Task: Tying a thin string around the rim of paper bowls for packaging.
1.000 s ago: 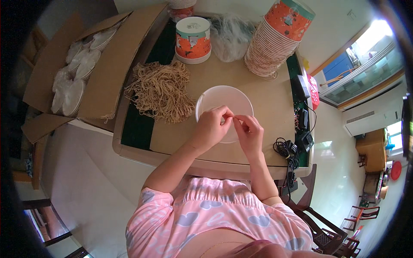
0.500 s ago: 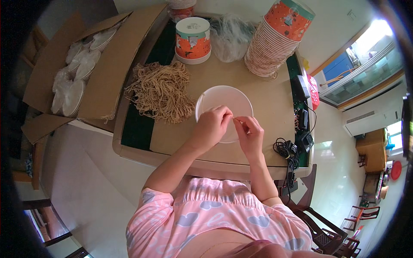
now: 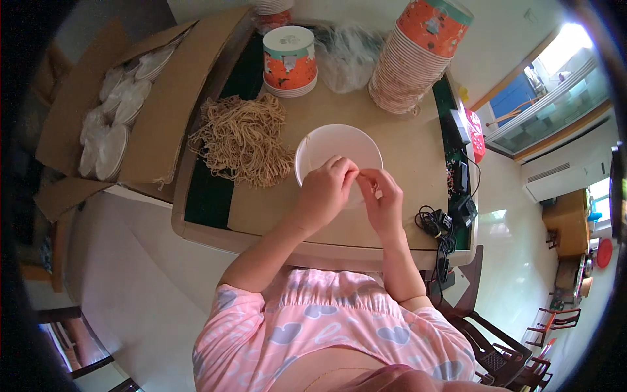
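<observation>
On the brown rectangular table point(image 3: 405, 215), the white round paper bowl point(image 3: 336, 149) lies near the front edge, with the left hand point(image 3: 324, 191) and right hand point(image 3: 384, 199) meeting over its near rim. Left of the bowl lies the heap of tan looped strings point(image 3: 243, 138). Behind the heap stands the short stack of orange printed paper cups point(image 3: 289, 60); right of that, a crumpled clear plastic bag point(image 3: 346, 55), then the tall leaning stack of orange paper bowls point(image 3: 418, 55). Off the table's left edge sits the open cardboard box point(image 3: 173, 98) holding white round lids point(image 3: 111, 124). Black coiled cables point(image 3: 439, 225) lie right of the hands.
</observation>
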Motion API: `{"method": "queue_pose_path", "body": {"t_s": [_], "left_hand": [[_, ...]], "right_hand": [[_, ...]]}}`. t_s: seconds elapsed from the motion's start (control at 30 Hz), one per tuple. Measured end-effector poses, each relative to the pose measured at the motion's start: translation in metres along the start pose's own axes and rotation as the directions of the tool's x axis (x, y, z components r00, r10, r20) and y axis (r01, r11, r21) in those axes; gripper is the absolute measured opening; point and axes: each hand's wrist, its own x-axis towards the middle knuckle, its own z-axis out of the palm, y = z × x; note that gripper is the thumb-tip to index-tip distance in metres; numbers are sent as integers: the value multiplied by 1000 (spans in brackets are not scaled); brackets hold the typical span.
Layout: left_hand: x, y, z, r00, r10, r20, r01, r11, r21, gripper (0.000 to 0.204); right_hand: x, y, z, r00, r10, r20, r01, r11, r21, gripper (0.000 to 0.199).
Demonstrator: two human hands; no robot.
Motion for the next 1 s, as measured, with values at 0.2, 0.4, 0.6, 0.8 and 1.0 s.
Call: {"method": "queue_pose_path", "body": {"t_s": [0.2,0.4,0.6,0.8,1.0], "left_hand": [[7,23,-26,963,-89,254,73,995,70,11],[16,27,-27,959,-81,271,162,942,-293,13],[22,29,-44,960,-239,148,279,741,-610,10],[25,19,-29,972,-172,163,235,774,-587,11],[32,32,-40,977,-97,192,186,831,-525,9]], "right_hand": [[7,8,-16,993,-99,-60,107,983,149,10],[-2,6,-27,969,-244,-29,244,970,3,12],[-14,32,-33,988,-137,-65,135,990,-45,12],[-11,30,-30,998,-53,-18,53,999,-8,21],[28,-2,-22,997,-68,29,64,989,137,21]]}}
